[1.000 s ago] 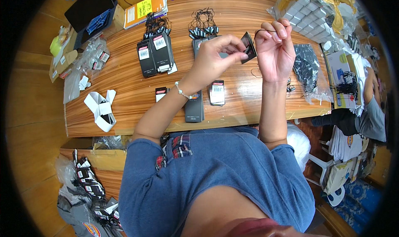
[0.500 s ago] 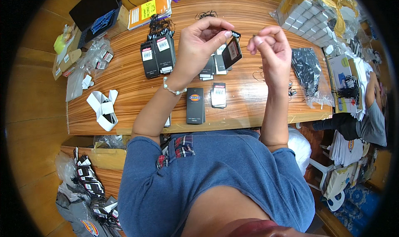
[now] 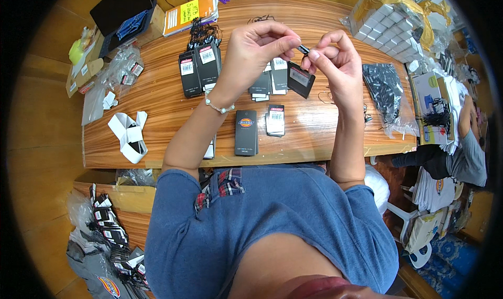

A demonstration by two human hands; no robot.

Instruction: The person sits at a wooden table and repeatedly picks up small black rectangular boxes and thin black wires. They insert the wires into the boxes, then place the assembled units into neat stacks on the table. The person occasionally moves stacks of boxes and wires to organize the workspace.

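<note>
Closer together than half a second ago: left hand (image 3: 257, 55) pinching one end of a small black toggle (image 3: 303, 49), black tag (image 3: 301, 81) hanging just below over the table (image 3: 309, 128), right hand (image 3: 338, 63) pinching the toggle's other end. Farther right lies a clear bag (image 3: 389, 94).

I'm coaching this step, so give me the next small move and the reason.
Probably press the small black piece gently between the left hand and right hand: both appear to pinch it from opposite sides, and the dark tag hangs just below. Whether it's already fastened can't be seen.
</note>
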